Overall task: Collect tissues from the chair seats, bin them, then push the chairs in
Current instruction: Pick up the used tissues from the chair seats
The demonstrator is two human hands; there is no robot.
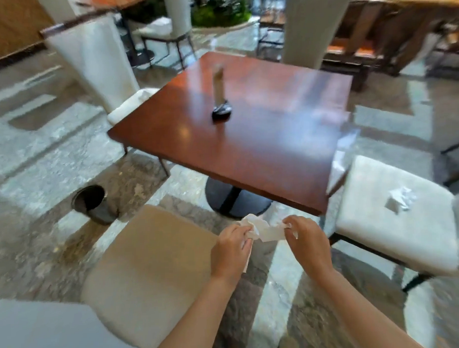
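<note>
Right now the left hand [232,248] and the right hand [306,239] both pinch one crumpled tissue [263,228], stretched between them. It could rip, because thin paper tears when pulled, and bits could fall on the floor. The bin [93,204] sits far off to the left of the hands. Another tissue [401,199] waits on the chair seat [397,233] to their right and could be forgotten.

Both bare forearms are extended forward from the bottom of the view, converging slightly. The left hand [232,248] is closed, fingers curled around a white tissue [261,228]. The right hand [305,239] is pinched onto the same tissue's other end, knuckles turned upward.
</note>
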